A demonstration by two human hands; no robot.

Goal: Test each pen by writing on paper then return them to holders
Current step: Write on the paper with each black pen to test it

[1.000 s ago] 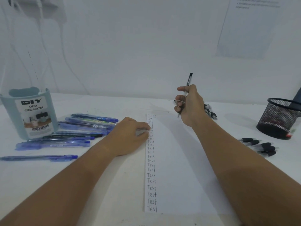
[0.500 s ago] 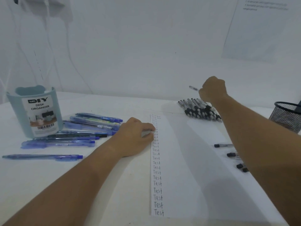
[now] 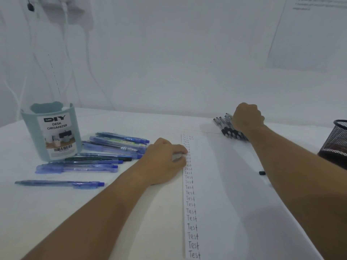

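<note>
A white paper sheet (image 3: pixel 225 184) lies on the table with a column of "Test" words down its left edge. My left hand (image 3: pixel 165 158) rests on that edge, fingers loosely curled, fingertips pressing the paper. My right hand (image 3: pixel 247 117) is far out at the back right, fist down on a row of black pens (image 3: pixel 224 128). It grips one black pen, whose end (image 3: pixel 227 115) sticks out to the left of my knuckles. Several blue pens (image 3: pixel 112 147) lie loose to the left of the paper.
A pale blue desk organizer (image 3: pixel 50 132) stands at the left behind the blue pens. A black mesh holder (image 3: pixel 336 139) sits at the right edge. One blue pen (image 3: pixel 60 183) lies apart at the front left. The end of a black pen (image 3: pixel 262 173) shows beside my right forearm.
My right hand carried the black pen from above the paper back and right, then lowered onto the row of black pens. My left hand stayed on the paper.
</note>
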